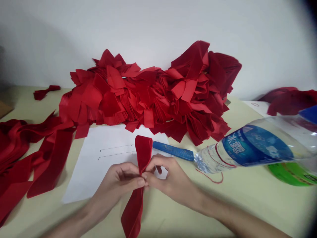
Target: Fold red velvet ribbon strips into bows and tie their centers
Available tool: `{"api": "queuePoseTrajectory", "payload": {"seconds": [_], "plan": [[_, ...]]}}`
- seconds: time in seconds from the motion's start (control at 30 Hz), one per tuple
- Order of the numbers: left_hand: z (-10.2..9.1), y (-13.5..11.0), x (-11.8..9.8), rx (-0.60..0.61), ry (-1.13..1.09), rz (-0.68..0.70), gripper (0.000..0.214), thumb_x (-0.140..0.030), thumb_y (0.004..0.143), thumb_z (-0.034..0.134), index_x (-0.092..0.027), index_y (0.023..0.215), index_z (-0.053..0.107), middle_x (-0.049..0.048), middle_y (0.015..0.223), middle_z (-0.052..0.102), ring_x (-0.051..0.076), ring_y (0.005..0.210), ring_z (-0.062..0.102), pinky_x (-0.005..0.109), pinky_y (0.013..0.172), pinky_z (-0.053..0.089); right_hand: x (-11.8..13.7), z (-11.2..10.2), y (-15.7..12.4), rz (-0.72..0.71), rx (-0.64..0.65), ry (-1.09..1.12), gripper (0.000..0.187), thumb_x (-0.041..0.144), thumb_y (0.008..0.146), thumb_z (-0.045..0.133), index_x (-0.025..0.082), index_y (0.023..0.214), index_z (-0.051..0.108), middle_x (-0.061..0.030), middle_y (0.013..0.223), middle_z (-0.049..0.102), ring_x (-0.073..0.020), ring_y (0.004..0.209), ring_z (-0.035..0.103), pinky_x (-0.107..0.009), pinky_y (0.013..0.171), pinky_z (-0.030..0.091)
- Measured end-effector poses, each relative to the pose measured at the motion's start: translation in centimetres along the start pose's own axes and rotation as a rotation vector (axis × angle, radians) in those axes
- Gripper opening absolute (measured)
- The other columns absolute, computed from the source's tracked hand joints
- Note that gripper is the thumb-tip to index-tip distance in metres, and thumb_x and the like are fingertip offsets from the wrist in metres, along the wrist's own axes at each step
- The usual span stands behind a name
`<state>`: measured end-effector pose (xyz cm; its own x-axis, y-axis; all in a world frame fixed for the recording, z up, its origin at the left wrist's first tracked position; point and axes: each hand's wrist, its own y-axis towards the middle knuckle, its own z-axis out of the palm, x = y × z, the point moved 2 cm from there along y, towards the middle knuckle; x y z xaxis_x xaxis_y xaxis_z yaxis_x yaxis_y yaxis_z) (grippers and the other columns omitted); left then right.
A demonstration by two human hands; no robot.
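A red velvet ribbon (144, 148) is pinched at its middle between both hands, forming a loop above and a tail hanging below. My left hand (125, 178) is closed on it from the left, thumb against the ribbon. From the right, my right hand (160, 173) grips the same gathered spot with thumb and fingertips. The fingertips meet, so the pinched part is mostly hidden. Beneath and behind the hands lies a white paper sheet (86, 175) with ruled lines. A blue pen-like tool (173, 151) lies just beyond the right hand.
A big heap of red ribbon pieces (148, 96) stands against the wall. Long red ribbons (49, 165) lie at left. A water bottle (257, 145) with red thread (211, 178) around it lies at right, near a green-labelled container (289, 173). More red ribbon (292, 99) lies behind.
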<state>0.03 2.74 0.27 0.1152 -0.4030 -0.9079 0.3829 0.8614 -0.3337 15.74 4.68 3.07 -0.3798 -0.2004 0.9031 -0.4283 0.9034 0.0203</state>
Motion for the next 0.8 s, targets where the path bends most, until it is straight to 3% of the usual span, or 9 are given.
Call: {"api": "queuePoseTrajectory", "payload": {"seconds": [0.17,0.37,0.5,0.8], "plan": [[-0.1,0.0,-0.1,0.021,-0.001,0.036,0.014,-0.028,0.079,0.064,-0.016,0.084,0.070,0.0046,0.076,0.073,0.017,0.074,0.065,0.026,0.074,0.048,0.4,-0.4,0.1,-0.050,0.079,0.003,0.016,0.010,0.080,0.053,0.016,0.066,0.058,0.0021,0.064,0.066,-0.0092,0.064,0.053,-0.023,0.065,0.039],[0.0,-0.1,-0.1,0.045,-0.100,0.026,0.018,-0.026,0.081,0.063,-0.017,0.095,0.069,0.0054,0.082,0.073,0.017,0.076,0.065,0.029,0.076,0.050,0.7,-0.7,0.3,-0.062,0.082,-0.021,0.015,0.007,0.078,0.054,0.017,0.068,0.060,0.0021,0.066,0.065,-0.0097,0.066,0.052,-0.023,0.065,0.039],[0.2,-0.1,-0.4,0.052,-0.117,0.037,0.017,-0.026,0.083,0.061,-0.017,0.095,0.069,0.0056,0.083,0.072,0.016,0.075,0.064,0.026,0.074,0.049,1.0,-0.8,0.1,-0.063,0.090,-0.009,0.017,0.006,0.079,0.053,0.017,0.068,0.059,0.0025,0.066,0.065,-0.0096,0.066,0.054,-0.023,0.065,0.039],[0.6,-0.3,-0.5,0.033,-0.176,0.026,0.013,-0.021,0.081,0.062,-0.019,0.089,0.072,0.0016,0.073,0.068,0.012,0.069,0.058,0.022,0.068,0.046,2.0,-0.6,-0.4,-0.221,0.019,-0.242,0.014,0.009,0.077,0.054,0.017,0.066,0.056,0.0015,0.067,0.055,-0.0116,0.067,0.049,-0.029,0.076,0.039]]}}
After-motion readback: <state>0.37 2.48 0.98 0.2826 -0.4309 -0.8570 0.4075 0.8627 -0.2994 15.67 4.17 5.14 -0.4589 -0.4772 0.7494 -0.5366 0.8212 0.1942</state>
